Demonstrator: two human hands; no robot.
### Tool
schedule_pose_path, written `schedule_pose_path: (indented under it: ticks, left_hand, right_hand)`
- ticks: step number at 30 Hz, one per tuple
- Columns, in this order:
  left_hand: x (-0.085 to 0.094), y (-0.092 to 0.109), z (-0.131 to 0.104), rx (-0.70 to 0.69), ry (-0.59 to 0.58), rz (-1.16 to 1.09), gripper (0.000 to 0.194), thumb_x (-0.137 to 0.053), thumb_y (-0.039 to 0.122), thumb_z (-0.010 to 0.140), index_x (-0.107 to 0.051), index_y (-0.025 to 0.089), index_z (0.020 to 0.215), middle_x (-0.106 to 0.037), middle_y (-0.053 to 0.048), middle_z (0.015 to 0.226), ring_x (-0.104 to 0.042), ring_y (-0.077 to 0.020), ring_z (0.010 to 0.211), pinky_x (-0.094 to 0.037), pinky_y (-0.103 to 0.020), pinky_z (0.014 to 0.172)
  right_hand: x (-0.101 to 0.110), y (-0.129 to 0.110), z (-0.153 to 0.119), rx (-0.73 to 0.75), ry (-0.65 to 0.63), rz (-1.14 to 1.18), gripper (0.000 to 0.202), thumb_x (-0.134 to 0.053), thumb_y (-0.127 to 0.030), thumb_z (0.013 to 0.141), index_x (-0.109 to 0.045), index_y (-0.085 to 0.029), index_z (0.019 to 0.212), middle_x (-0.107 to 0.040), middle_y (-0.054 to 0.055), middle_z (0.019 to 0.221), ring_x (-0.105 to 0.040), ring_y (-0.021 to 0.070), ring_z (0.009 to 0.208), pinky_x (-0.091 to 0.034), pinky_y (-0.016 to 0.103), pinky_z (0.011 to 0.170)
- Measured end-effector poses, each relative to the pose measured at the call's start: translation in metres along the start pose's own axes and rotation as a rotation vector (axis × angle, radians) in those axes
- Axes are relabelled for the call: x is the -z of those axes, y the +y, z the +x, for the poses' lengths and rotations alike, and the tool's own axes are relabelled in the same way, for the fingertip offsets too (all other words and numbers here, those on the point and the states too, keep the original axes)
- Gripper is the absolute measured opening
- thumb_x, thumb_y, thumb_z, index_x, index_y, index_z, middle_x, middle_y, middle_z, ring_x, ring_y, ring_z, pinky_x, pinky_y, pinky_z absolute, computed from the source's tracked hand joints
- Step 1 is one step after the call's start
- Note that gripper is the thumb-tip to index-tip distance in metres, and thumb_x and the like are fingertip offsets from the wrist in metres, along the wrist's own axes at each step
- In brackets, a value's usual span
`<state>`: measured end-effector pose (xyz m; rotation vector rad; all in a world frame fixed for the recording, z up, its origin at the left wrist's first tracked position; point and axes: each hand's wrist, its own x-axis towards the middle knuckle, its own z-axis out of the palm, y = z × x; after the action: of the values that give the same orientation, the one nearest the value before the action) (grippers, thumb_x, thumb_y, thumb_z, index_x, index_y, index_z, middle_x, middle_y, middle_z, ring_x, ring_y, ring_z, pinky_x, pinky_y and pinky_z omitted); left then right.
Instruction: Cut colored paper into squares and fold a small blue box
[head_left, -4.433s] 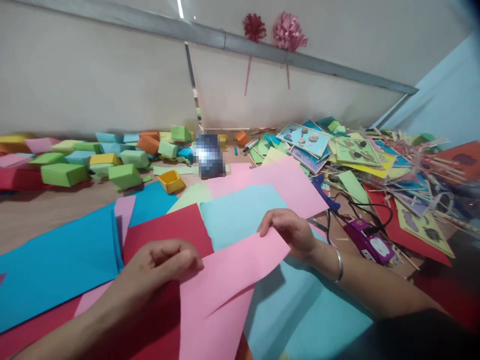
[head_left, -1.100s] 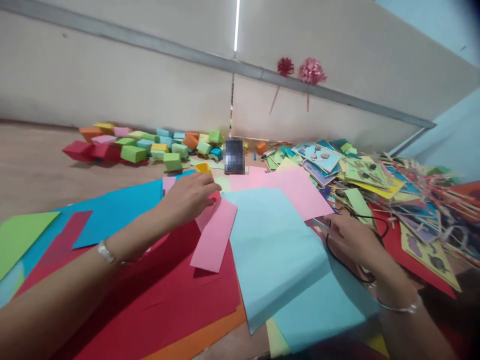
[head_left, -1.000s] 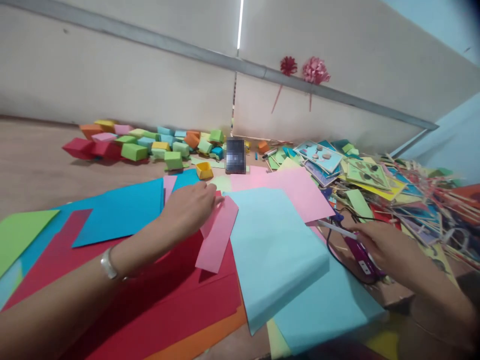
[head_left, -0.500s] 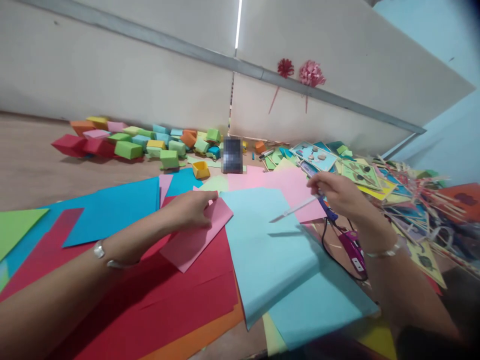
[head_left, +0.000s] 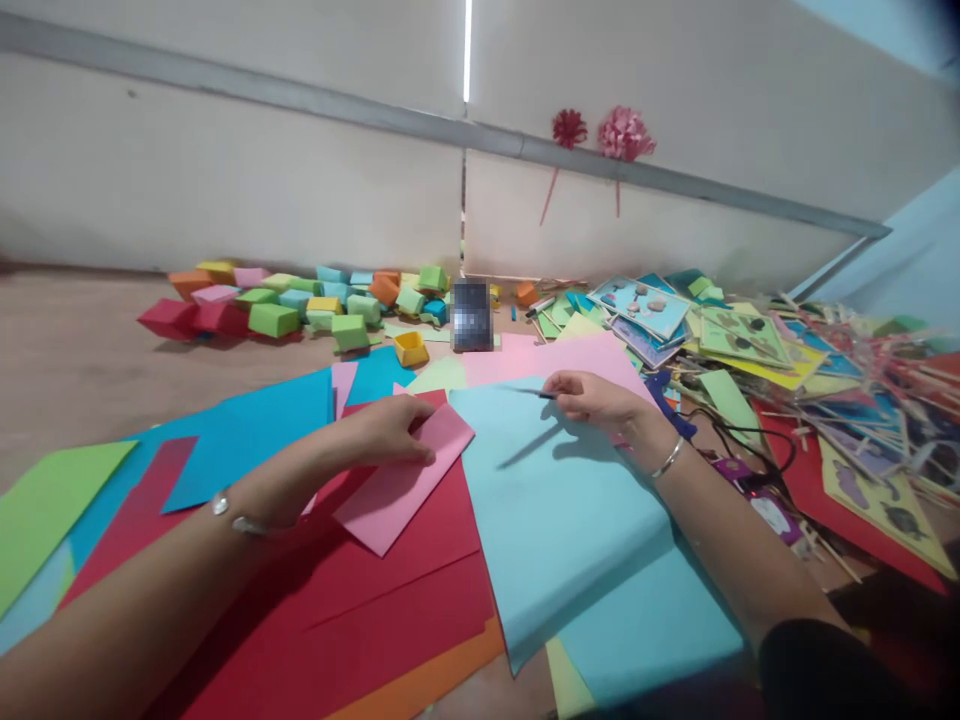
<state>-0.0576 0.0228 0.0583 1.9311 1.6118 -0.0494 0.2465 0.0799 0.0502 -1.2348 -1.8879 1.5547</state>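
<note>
Right hand [head_left: 591, 398] has been swinging leftward since earlier, fingertips pinching a thin tool [head_left: 529, 390] mid-frame; left hand [head_left: 396, 430] is clamping pink paper [head_left: 401, 490] left of centre; I'm judging this positioning, calling for steady alignment.

Off-white panels [head_left: 225, 170] stand behind the brown desk [head_left: 67, 340]. A grey rail [head_left: 300, 103] crosses them, sloping down to the right. Between the panels runs a narrow gap [head_left: 468, 50], bright above the rail, darker below. A pale blue wall [head_left: 930, 225] fills the far right.
</note>
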Motion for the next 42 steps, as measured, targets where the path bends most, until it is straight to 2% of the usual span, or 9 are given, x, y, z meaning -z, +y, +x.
schedule_pose_path:
  ticks: [2,10,15,23,27,31,33,36,42]
  left_hand:
    - [0.000,0.000,0.000,0.001,-0.010,-0.001,0.026,-0.063,0.041,0.062,-0.045,0.022,0.065,-0.057,-0.002,0.069,-0.054,-0.0198,0.066,-0.031,-0.029,0.054]
    - [0.007,-0.002,-0.004,-0.047,-0.141,-0.098,0.034,-0.062,0.054,0.069,-0.055,0.021,0.075,-0.061,-0.003,0.080,-0.058,-0.0204,0.074,-0.041,-0.029,0.059]
    - [0.008,-0.007,-0.005,-0.043,-0.210,-0.247,0.032,-0.068,0.049,0.070,-0.061,0.020,0.081,-0.066,-0.003,0.084,-0.061,-0.0209,0.077,-0.045,-0.029,0.062]
    - [0.024,-0.004,-0.018,-0.091,-0.190,-0.433,0.034,-0.070,0.053,0.068,-0.061,0.023,0.081,-0.069,-0.003,0.085,-0.063,-0.0219,0.081,-0.053,-0.033,0.070]
    - [0.010,0.007,-0.014,-0.130,-0.074,-0.219,0.035,-0.063,0.055,0.071,-0.052,0.022,0.074,-0.060,-0.001,0.075,-0.057,-0.0191,0.071,-0.045,-0.030,0.061]
    - [-0.014,0.015,-0.003,-0.094,0.064,0.067,0.024,-0.058,0.042,0.068,-0.054,0.022,0.081,-0.059,-0.003,0.075,-0.054,-0.0210,0.071,-0.035,-0.030,0.058]
    - [-0.019,0.016,0.000,-0.085,0.069,0.071,0.028,-0.057,0.039,0.067,-0.055,0.022,0.090,-0.060,-0.003,0.078,-0.054,-0.0218,0.072,-0.035,-0.030,0.060]
    - [-0.018,0.013,0.001,-0.088,0.059,0.080,0.023,-0.057,0.040,0.066,-0.050,0.023,0.079,-0.055,-0.002,0.073,-0.051,-0.0204,0.069,-0.033,-0.030,0.059]
    - [-0.014,0.008,0.002,-0.097,0.020,0.072,0.029,-0.056,0.044,0.067,-0.036,0.024,0.063,-0.046,0.001,0.064,-0.044,-0.0162,0.061,-0.030,-0.029,0.055]
  right_hand:
    - [0.001,0.002,0.002,0.019,-0.014,-0.008,0.054,-0.083,-0.056,0.056,-0.060,-0.017,0.086,-0.050,-0.005,0.070,-0.040,0.0078,0.059,-0.031,0.021,0.052]
    - [-0.009,0.006,0.010,0.108,0.122,-0.116,0.033,-0.048,-0.042,0.090,-0.060,-0.016,0.075,-0.038,-0.007,0.054,-0.030,0.0073,0.046,-0.024,0.023,0.047]
    - [-0.015,0.007,0.012,0.141,0.168,-0.287,0.014,-0.049,-0.020,0.085,-0.059,-0.017,0.076,-0.053,-0.005,0.061,-0.047,0.0096,0.051,-0.035,0.024,0.057]
    - [0.000,-0.002,0.007,0.212,0.253,-0.546,0.017,-0.051,-0.009,0.081,-0.062,-0.016,0.069,-0.063,0.002,0.076,-0.054,0.0145,0.075,-0.035,0.025,0.072]
    - [0.013,-0.006,0.000,0.216,0.268,-0.568,0.023,-0.047,-0.007,0.082,-0.068,-0.016,0.081,-0.066,0.003,0.081,-0.055,0.0139,0.073,-0.038,0.024,0.070]
    - [0.014,-0.007,-0.005,0.250,0.185,-0.534,0.034,-0.046,-0.010,0.086,-0.071,-0.016,0.109,-0.070,0.004,0.093,-0.058,0.0129,0.075,-0.042,0.024,0.072]
    - [0.012,-0.007,-0.006,0.258,0.087,-0.572,0.031,-0.052,-0.013,0.086,-0.073,-0.015,0.109,-0.069,0.004,0.088,-0.057,0.0136,0.074,-0.043,0.025,0.072]
    - [0.010,-0.006,-0.006,0.266,-0.025,-0.648,0.028,-0.060,-0.018,0.084,-0.075,-0.016,0.108,-0.068,0.004,0.085,-0.057,0.0150,0.075,-0.042,0.025,0.070]
    - [0.008,0.002,-0.002,0.226,-0.033,-0.672,0.025,-0.064,-0.015,0.083,-0.078,-0.017,0.104,-0.068,0.003,0.082,-0.058,0.0150,0.075,-0.041,0.025,0.068]
